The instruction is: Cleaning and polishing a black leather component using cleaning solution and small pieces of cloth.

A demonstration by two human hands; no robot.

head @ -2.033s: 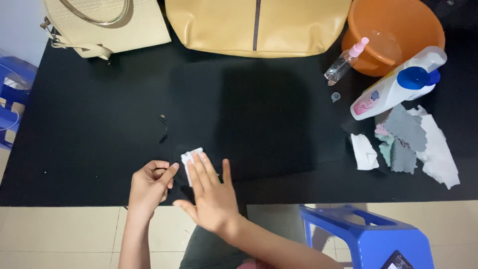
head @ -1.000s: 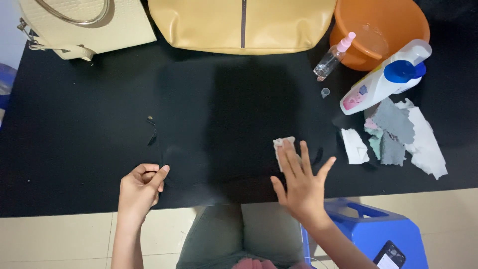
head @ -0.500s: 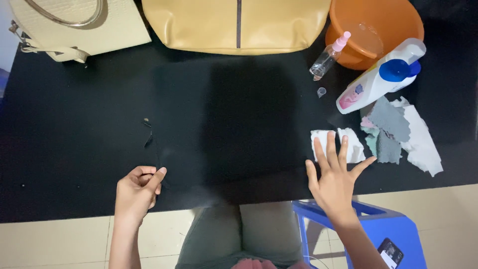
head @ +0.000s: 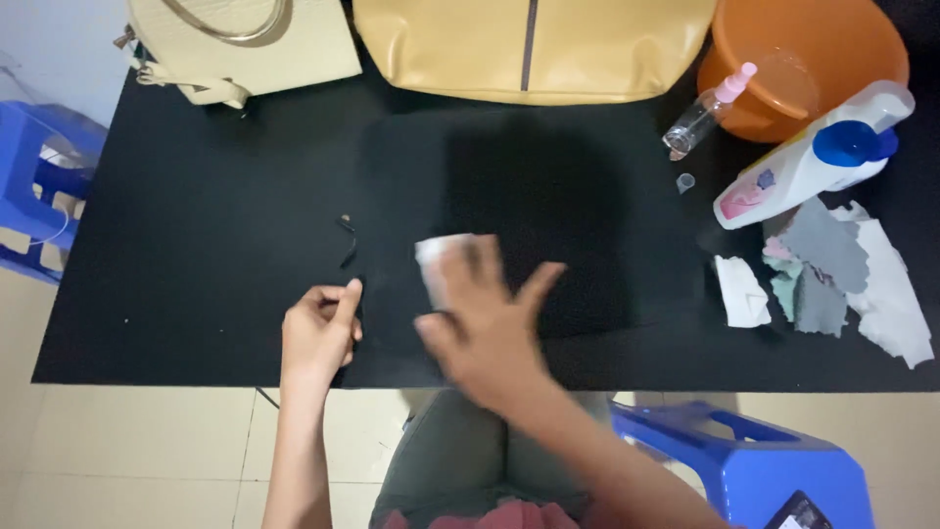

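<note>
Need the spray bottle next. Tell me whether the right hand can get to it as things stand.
Probably yes: the right hand lies flat on a white wipe, and only bare black table lies between it and the spray bottle.

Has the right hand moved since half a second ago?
Yes. The right hand has swept left along the black mat, away from the torn paper scraps, with a small white piece under its fingers.

I take this for a home, set up for small craft or cleaning work. I see a black cloth-covered table [head: 196,245] on a pale tiled floor [head: 127,451], blue plastic stools [head: 754,470], a cream handbag with a ring handle [head: 284,44], a tan leather bag [head: 529,49], an orange plastic basin [head: 832,49] and a white squeeze bottle with a blue cap [head: 813,162].
</note>
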